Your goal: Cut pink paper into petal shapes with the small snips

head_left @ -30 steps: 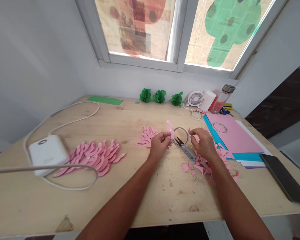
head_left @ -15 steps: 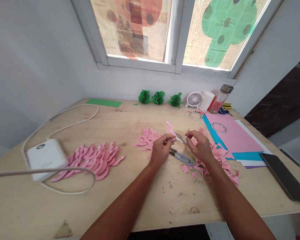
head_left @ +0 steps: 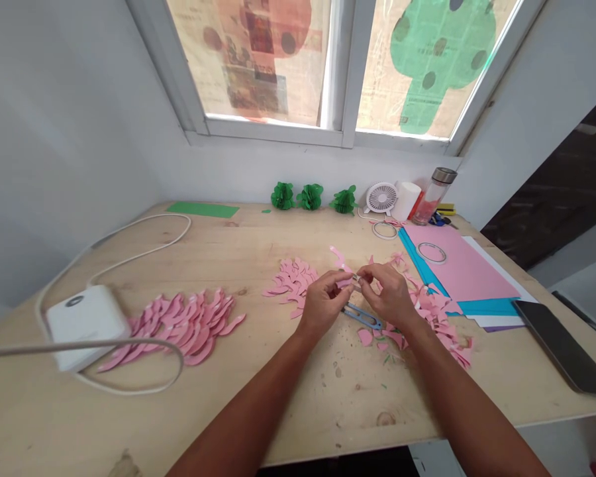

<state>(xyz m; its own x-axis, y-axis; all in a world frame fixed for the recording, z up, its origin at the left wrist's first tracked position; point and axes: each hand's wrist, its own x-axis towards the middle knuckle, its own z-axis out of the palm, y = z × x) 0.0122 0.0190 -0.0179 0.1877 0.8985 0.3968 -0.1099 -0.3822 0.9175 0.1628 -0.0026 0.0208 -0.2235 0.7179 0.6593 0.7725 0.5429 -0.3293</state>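
Note:
My left hand (head_left: 325, 298) is closed in a pinch over the middle of the table, with a curved pink paper piece (head_left: 336, 253) showing just beyond its fingertips. Close against it, my right hand (head_left: 388, 291) pinches a small whitish strip (head_left: 356, 279) whose kind is not clear. The fingers of both hands nearly meet. Blue thread snips (head_left: 365, 318) lie on the table below them, the blades partly hidden by my left hand. A pile of small pink paper cutouts (head_left: 293, 281) is left of my hands; pink paper scraps (head_left: 440, 315) lie beside my right forearm.
Curved pink cutouts (head_left: 193, 328) lie at left beside a white power bank (head_left: 87, 324) with a cable. Green paper ornaments (head_left: 309, 197), a small fan (head_left: 381, 197) and a bottle (head_left: 434, 195) stand at the back. Coloured sheets (head_left: 469, 265), a tape roll (head_left: 432, 253) and a phone (head_left: 561, 344) are right.
My hands have come closer together, the right one moving left towards the left fingertips. The view has shifted slightly. The thread snips stay on the table.

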